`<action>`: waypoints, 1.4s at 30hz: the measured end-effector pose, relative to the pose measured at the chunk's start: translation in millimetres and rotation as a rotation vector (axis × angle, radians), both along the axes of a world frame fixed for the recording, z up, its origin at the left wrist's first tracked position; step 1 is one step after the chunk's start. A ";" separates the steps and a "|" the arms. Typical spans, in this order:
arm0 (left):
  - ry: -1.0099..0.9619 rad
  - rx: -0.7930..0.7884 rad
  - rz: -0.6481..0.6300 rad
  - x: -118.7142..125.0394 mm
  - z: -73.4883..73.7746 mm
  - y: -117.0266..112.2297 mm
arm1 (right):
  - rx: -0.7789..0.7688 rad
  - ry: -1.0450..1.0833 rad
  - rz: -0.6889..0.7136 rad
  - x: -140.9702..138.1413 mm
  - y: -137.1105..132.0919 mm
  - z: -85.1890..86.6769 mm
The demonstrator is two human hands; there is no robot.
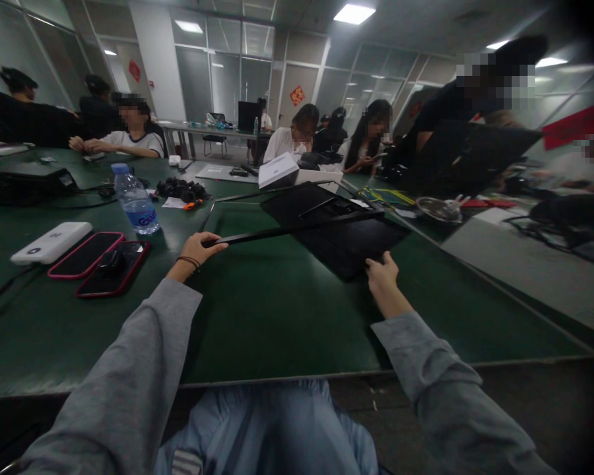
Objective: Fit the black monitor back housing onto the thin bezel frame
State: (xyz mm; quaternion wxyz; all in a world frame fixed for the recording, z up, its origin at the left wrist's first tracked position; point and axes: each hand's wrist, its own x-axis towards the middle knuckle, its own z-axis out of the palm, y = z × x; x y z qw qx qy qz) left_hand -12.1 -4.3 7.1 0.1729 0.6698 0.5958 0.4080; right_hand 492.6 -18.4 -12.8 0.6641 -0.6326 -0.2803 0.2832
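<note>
Black frame (262,234), thin-sided: appears raised over the green bench (277,330) before the seated person, its near bar running from 11 o'clock to 1 o'clock. Left hand (198,254), at 11 o'clock: grip closed on the left end of that bar. Right hand (385,277), at 1 o'clock: fingers at the near edge of a black panel (341,245); whether this grip pinches the edge or merely touches it, cannot tell. The panel lies between 12 and 1 o'clock, crossed in view by the bar's right part; contact between the two could not be determined.

Step in hand, as judged: frame and panel handled together, one hand to each. The next move would call for steadying the panel while controlling the frame's unsupported right end, since so thin a bar may flex.

Farther out: two red-edged phones (86,255) at 10 o'clock; a water bottle (134,201) past them; a white box (278,171) at 12, beyond the panel.
</note>
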 end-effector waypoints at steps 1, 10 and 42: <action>0.008 0.005 0.003 0.6 1.5 -0.8 | -0.038 0.031 0.003 -2.0 1.9 2.5; 0.121 0.036 -0.019 3.5 5.7 -7.8 | -0.043 -0.204 0.423 15.8 38.7 4.4; 0.591 -0.016 -0.048 27.9 -0.9 -3.0 | 0.073 -0.806 0.048 26.5 49.3 -24.8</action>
